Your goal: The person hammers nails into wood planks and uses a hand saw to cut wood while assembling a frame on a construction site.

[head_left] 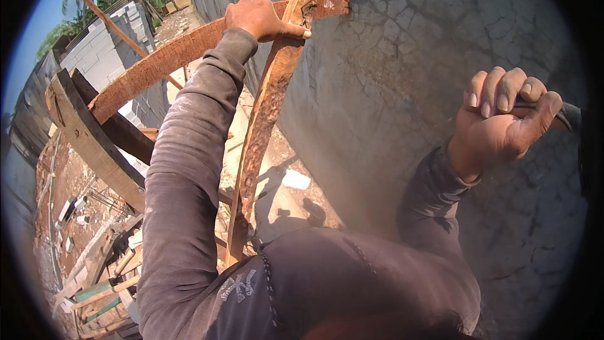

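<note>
My left hand point(258, 17) is closed over a reddish wooden beam point(170, 49) that runs across toward the wall. Its thumb presses on the upper part of an upright wooden board point(261, 119), which meets the beam near the beam's right end. The board has a rough, bark-like edge and slants down toward my body. Raised at the right, my right hand point(500, 119) has its fingers curled around a dark handle point(570, 116). Whatever that handle belongs to is lost at the dark rim of the view.
A cracked grey plastered wall point(390, 88) stands close on the right. A thick wooden post point(94, 138) supports the beam's left end. Scrap timber point(107, 289) and rubble lie at lower left. Pale blocks point(107, 44) are stacked behind; a white chunk point(296, 179) lies below.
</note>
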